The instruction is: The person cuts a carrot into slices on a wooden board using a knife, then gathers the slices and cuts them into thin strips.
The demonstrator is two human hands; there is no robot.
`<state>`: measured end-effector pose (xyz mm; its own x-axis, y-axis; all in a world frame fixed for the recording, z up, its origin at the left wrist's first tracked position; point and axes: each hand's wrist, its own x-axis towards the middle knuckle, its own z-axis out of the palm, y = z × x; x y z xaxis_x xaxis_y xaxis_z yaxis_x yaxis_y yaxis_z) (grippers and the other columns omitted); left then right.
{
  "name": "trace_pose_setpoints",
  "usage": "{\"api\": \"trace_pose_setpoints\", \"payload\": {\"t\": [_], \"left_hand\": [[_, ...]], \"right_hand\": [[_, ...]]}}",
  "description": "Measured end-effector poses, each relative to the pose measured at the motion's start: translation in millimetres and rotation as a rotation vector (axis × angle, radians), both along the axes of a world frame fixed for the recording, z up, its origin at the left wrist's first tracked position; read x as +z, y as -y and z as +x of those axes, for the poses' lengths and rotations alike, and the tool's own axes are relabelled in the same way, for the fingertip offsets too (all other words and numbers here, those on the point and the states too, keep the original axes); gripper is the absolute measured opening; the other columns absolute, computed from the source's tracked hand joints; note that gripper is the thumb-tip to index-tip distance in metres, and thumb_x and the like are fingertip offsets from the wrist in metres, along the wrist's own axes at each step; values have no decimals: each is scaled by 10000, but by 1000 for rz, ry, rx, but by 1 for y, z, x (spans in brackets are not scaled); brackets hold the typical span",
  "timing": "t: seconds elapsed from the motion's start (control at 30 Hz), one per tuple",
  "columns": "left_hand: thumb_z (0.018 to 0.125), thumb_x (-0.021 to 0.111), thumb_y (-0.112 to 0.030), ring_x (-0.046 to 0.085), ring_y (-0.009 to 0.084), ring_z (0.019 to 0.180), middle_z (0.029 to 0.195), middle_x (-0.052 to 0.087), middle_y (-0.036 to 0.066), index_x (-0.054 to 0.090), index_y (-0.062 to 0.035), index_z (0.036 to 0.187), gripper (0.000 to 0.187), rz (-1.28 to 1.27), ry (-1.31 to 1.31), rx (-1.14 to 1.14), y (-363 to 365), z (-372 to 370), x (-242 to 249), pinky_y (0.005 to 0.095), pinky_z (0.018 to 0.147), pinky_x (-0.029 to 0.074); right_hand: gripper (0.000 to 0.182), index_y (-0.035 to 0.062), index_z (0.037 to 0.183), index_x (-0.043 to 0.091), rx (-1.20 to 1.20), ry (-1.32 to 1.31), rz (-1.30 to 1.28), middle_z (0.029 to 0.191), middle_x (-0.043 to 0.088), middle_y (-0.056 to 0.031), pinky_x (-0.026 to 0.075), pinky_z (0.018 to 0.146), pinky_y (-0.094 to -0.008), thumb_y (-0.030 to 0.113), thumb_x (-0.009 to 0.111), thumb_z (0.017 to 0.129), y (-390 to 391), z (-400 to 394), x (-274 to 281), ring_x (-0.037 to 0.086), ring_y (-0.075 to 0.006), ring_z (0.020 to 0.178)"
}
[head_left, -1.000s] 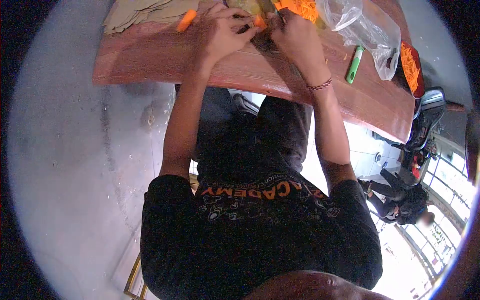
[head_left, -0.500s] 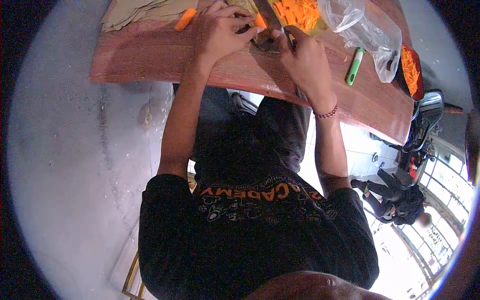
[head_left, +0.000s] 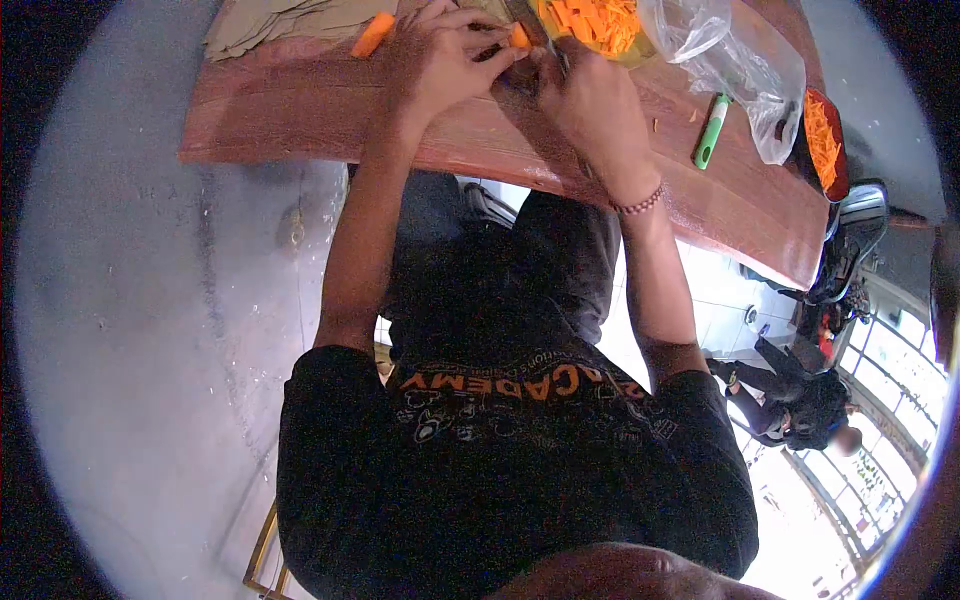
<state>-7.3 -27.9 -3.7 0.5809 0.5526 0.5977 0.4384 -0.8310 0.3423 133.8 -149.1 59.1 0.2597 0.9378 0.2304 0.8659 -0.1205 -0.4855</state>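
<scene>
Near the top edge, my left hand [head_left: 445,58] has its fingers closed around a short carrot piece [head_left: 520,38]. My right hand [head_left: 597,100] grips a knife [head_left: 545,30] right beside that carrot; most of the handle is hidden in the fist, and little of the blade shows. Another carrot chunk [head_left: 373,35] lies on the table to the left of my left hand. Just beyond my right hand is a heap of cut carrot pieces and strips [head_left: 592,22] on something yellowish.
The reddish wooden table [head_left: 290,110] carries brown torn paper or cardboard [head_left: 265,28] at left. To the right lie a green-and-white handled tool [head_left: 712,132], a clear plastic bag [head_left: 750,85] and a red container [head_left: 840,185] of carrot shreds. A person [head_left: 815,410] sits further off.
My right hand has shifted slightly left and up, turning with the knife toward the carrot piece. My left hand stays nearly in place, still on the carrot.
</scene>
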Motion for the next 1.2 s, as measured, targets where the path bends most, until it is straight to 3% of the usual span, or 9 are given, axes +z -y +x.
{"api": "trace_pose_setpoints", "payload": {"t": [0.07,0.13,0.4,0.47,0.67,1.2], "left_hand": [[742,821,-264,659,210,942,943,744,-1,795,-102,847,195,-37,9,-29,-5,-1,-6,328,889,512],[741,824,-246,665,212,944,956,744,1,786,-97,860,195,-110,58,-28,-10,0,-17,330,897,512],[729,845,-294,670,183,963,975,747,-2,779,-102,888,258,-398,189,2,2,5,-24,329,934,486],[744,825,-357,655,163,983,958,747,-7,796,-130,896,275,-58,40,21,2,2,-6,337,931,472],[736,819,-364,637,185,960,938,743,-19,805,-146,866,255,-43,82,-16,-2,1,-15,339,920,462],[730,825,-347,622,183,954,917,735,-34,803,-123,840,251,12,92,-42,-4,1,-14,335,936,430]], "right_hand": [[278,0,941,646,15,9,9,747,621,-300,512,630,-544,273,601,922,-8,3,-1,628,-488,750],[386,-57,848,646,39,52,31,723,635,-315,555,642,-525,319,589,917,-18,4,-3,672,-457,731],[371,-26,889,660,-55,6,54,736,640,-298,539,635,-534,321,549,958,-11,25,6,659,-468,742],[364,-16,925,664,-10,-61,57,738,640,-295,528,642,-539,327,548,959,-1,26,9,652,-474,741],[345,-9,941,663,-56,-137,-101,739,640,-294,521,658,-553,316,547,960,14,7,15,649,-477,745],[357,-36,916,642,-22,-44,-14,722,634,-298,537,625,-537,305,549,962,18,4,8,652,-473,706]]}}
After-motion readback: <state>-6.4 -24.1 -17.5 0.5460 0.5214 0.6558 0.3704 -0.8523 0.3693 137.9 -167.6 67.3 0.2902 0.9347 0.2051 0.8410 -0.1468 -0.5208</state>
